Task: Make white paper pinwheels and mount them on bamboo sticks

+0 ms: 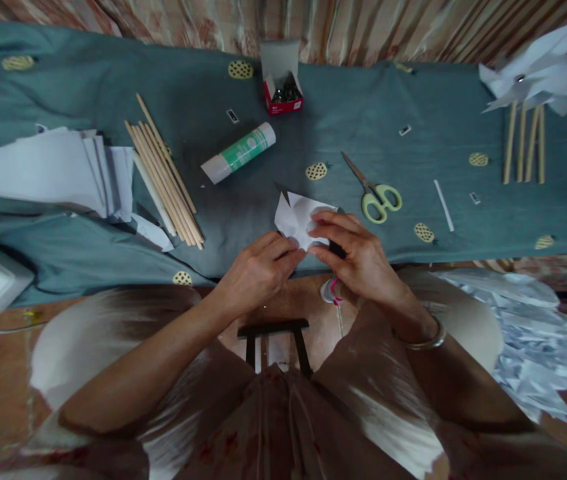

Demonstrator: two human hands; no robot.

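Between my hands, near the front edge of the cloth, is a small white sheet of paper [304,208] with cut or folded points at its upper left. My left hand [263,268] pinches its lower edge between thumb and fingers. My right hand [356,252] grips the paper's right side, thumb below and fingers bent over the top. The fingertips of both hands almost meet at the lower edge. Green-handled scissors [374,193] lie to the right of the paper. A glue stick [239,153] with a green label rests beyond it to the left.
Wooden sticks [166,177] and stacked white paper [46,172] lie at the left. A red box [283,100] of small metallic pieces stands open at the back. Paper pinwheels [538,73] on sticks sit far right. White paper pieces [538,347] are heaped below the table's right side.
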